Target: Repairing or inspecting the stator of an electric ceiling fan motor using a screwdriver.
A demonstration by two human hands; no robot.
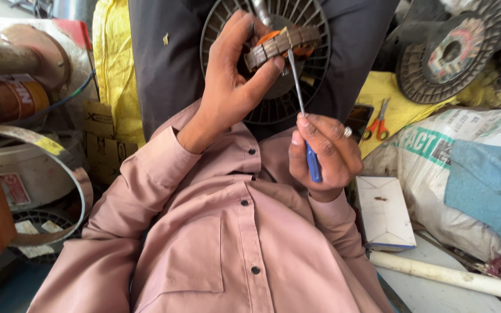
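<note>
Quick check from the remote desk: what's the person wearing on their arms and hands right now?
Both arms are in long dusty-pink shirt sleeves with plain cuffs, part of a dark-buttoned shirt. The left hand is bare, with no glove or jewellery visible. The right hand is gloveless too, with a silver ring on one finger.

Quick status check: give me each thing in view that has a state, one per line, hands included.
Left hand: closed around the motor stator, raised.
Motor stator: held, copper windings showing.
Right hand: gripping the screwdriver handle.
Screwdriver: upright, tip against the stator.
Scissors: lying on the yellow cloth, blades closed.
White box: lying flat, shut.
</note>
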